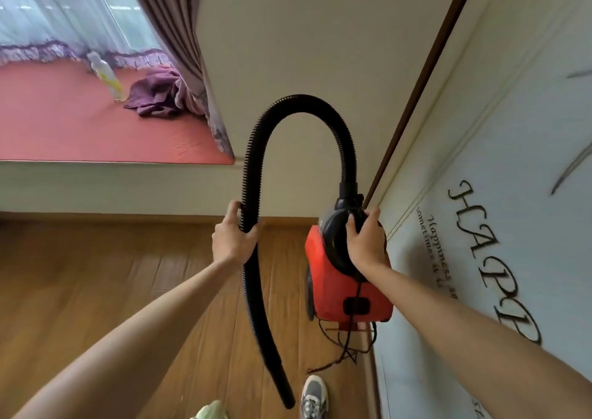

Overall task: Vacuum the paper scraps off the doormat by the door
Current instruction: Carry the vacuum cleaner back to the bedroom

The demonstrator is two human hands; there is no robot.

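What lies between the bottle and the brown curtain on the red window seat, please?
A crumpled purple cloth lies between bottle and curtain, shown in the head view.

Wooden plank floor (96, 274) filled the lower half, a grey sneaker (314, 394) stood on it at 6 o'clock, a raised window ledge with a red cushion (64, 124) sat at 10 o'clock, a clear bottle (105, 76) stood on the cushion, a crumpled purple cloth (157, 93) lay just beside the bottle at its 3 o'clock

A small red vacuum cleaner (346, 290) with a black top hangs above the floor (96, 274), its handle gripped by the right hand (365, 242). Its black ribbed hose (301, 101) arches up and over through the left hand (234, 236), nozzle (285, 393) dangling low.
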